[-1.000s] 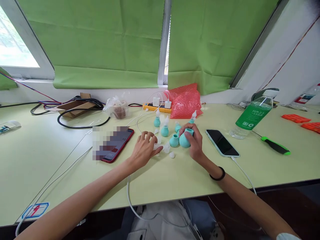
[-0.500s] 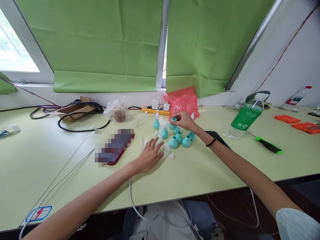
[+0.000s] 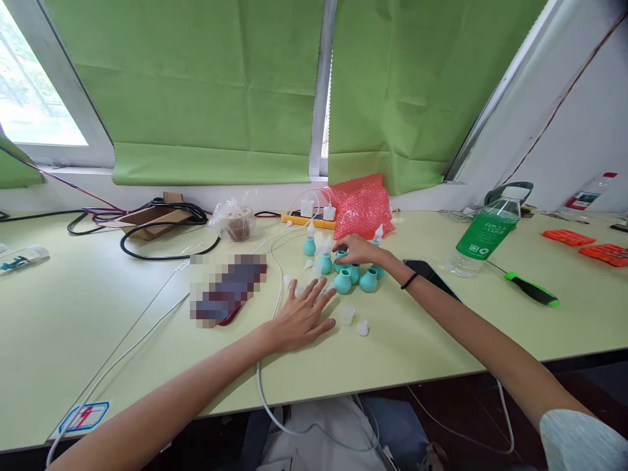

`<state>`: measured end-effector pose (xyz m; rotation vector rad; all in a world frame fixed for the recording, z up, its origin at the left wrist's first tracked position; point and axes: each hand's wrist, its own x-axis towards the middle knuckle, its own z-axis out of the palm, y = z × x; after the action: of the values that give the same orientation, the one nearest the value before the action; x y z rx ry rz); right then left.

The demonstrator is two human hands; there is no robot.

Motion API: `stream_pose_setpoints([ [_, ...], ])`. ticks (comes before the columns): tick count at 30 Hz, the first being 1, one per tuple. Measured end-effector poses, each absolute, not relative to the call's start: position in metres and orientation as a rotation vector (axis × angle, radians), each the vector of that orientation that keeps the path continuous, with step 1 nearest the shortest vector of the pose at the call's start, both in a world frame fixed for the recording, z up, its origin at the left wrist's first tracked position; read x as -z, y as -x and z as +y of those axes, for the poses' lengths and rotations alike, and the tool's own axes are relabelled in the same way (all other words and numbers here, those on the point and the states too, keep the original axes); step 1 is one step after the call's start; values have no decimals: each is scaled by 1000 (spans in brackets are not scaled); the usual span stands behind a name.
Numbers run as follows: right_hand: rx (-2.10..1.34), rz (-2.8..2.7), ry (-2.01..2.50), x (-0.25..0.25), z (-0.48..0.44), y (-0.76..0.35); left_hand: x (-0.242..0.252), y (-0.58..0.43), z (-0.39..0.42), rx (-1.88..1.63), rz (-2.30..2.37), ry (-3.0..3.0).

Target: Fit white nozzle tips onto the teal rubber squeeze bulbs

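Note:
My left hand [image 3: 301, 319] lies palm down with its fingers spread, over several small translucent white pieces. Two more such pieces, a larger one [image 3: 348, 315] and a smaller one [image 3: 362, 328], lie just right of its thumb. My right hand [image 3: 359, 250] reaches in from the right, its fingertips on the rim of an open-necked turquoise squeeze bulb [image 3: 339, 265] among several similar ones. In front of it stand two open bulbs, one on the left [image 3: 342, 281] and one on the right [image 3: 367, 279]. Behind stands a bulb fitted with a clear pointed tip [image 3: 309, 246].
A pink bubble-wrap bag [image 3: 363, 208] and an orange power strip [image 3: 321, 222] lie at the back. Left is a blurred phone [image 3: 233, 288], with a white cable [image 3: 279, 275] beside it. A dark phone [image 3: 429, 278], water bottle [image 3: 483, 239] and screwdriver [image 3: 532, 289] are on the right.
My right hand has lowered the bulb toward the other bulbs. My left hand has shifted slightly right and nearer, and white pieces beside its thumb have slid right and nearer.

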<state>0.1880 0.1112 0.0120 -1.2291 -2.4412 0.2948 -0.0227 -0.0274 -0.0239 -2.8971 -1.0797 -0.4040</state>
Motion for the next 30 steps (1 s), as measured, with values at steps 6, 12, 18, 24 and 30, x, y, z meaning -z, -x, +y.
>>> stream_pose_setpoints([
  [6, -445, -2362, 1188, -11, 105, -183, 19, 24, -27, 403, -1117, 2957],
  [12, -455, -2302, 1159, -8, 95, -170, 17, 21, -33, 463, -1044, 2970],
  [18, -149, -1653, 979, -25, 75, -158, 11, 22, -33, 873, -1194, 2863],
  [24, -845, -1673, 580, -46, -16, -141, 9, 30, -20, 1675, -1503, 2638],
  [30, -1830, -2534, 468, -14, -51, -175, 8, 34, -8, 1597, -1624, 2628],
])
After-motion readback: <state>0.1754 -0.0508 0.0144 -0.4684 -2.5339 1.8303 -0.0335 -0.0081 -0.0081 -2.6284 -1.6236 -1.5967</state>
